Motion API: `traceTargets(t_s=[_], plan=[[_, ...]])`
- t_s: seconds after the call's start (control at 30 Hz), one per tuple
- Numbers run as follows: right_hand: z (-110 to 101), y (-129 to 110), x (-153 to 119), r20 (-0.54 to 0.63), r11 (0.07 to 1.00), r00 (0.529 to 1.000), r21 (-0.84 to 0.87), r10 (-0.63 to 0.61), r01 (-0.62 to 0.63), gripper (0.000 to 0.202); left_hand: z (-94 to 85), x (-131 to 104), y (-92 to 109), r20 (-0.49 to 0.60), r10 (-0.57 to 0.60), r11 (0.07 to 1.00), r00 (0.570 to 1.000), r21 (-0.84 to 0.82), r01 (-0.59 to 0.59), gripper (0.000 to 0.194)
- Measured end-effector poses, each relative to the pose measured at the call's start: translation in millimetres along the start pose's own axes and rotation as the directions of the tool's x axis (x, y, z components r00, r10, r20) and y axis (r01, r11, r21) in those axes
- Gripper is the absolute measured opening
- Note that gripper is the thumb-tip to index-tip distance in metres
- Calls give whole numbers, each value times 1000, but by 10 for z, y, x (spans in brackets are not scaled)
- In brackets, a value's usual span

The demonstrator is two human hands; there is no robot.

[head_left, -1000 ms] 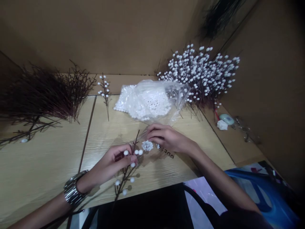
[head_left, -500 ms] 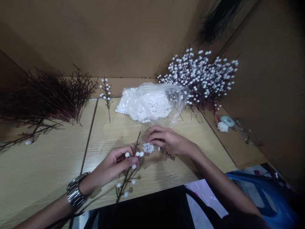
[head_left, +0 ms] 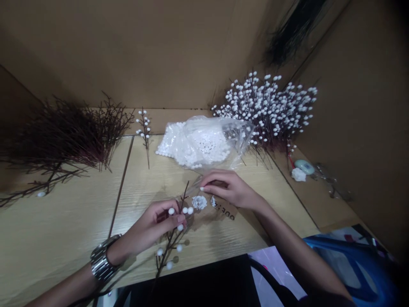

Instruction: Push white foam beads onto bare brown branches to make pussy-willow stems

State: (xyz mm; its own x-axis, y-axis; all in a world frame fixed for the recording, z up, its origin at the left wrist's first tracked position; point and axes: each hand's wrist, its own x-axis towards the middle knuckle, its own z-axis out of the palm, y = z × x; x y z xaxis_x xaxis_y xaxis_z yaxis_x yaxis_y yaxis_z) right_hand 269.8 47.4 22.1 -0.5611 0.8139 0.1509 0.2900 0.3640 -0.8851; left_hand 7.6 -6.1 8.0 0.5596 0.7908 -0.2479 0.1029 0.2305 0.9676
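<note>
My left hand (head_left: 164,219) is closed around a dark brown artificial twig (head_left: 166,256) carrying several white berries, held at a slant with its tip pointing up and away. Between the thumb and fingers of my right hand (head_left: 220,185) shows a small white berry (head_left: 202,188), mostly covered by the fingertips. Just below that hand, on a clear plastic sheet, lies a crumpled white clump (head_left: 200,202), with a smaller white clump (head_left: 213,201) to its right. Behind both hands sits a clear plastic bag (head_left: 204,143) full of white berries.
A pile of bare brown twigs (head_left: 70,132) lies at left. One berried twig (head_left: 145,132) lies behind. Many berried twigs (head_left: 268,104) are heaped at back right. A pale green oval object (head_left: 304,167) and a white lump (head_left: 298,174) lie by the right wall (head_left: 358,128).
My right hand has shifted slightly, its fingertips now showing a white spot above the clump. The left hand keeps hold of the twig. The whole view has tilted a little.
</note>
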Motion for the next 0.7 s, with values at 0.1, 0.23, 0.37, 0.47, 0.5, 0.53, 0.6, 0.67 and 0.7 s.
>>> traceTargets(t_s=[0.1, 0.23, 0.37, 0.47, 0.5, 0.53, 0.6, 0.67, 0.7], plan=[[-3, -19, 3, -86, 972, 991, 222, 104, -83, 9, 2, -9, 18, 5, 0, 1000, 1000, 11, 0, 25], [17, -5, 20, -120, 895, 979, 435, 167, -100, 14, 4, -1, 18, 8, 19, 999, 1000, 44, -19, 29], [29, -51, 78, -115, 863, 979, 497, 170, -92, 16, 4, -3, 19, 25, 32, 999, 999, 26, -32, 26], [21, -150, 158, -123, 890, 983, 451, 138, -68, 13, 6, -19, 35, 42, 38, 999, 998, -7, -37, 23], [19, -182, 185, -127, 901, 984, 431, 121, -55, 12, 7, -24, 40, 43, 39, 999, 998, -12, -39, 23], [20, -209, 210, -132, 910, 986, 413, 104, -41, 11, 8, -27, 44, 39, 39, 999, 998, -12, -39, 23], [33, -237, 242, -136, 922, 987, 387, 81, -22, 10, 11, -31, 45, 31, 35, 999, 999, -7, -35, 22], [61, -235, 244, -132, 921, 987, 388, 86, -29, 11, 12, -32, 39, 29, 37, 999, 999, -8, -37, 21], [79, -228, 234, -124, 918, 988, 394, 96, -40, 11, 13, -32, 34, 26, 38, 999, 999, -14, -38, 21]])
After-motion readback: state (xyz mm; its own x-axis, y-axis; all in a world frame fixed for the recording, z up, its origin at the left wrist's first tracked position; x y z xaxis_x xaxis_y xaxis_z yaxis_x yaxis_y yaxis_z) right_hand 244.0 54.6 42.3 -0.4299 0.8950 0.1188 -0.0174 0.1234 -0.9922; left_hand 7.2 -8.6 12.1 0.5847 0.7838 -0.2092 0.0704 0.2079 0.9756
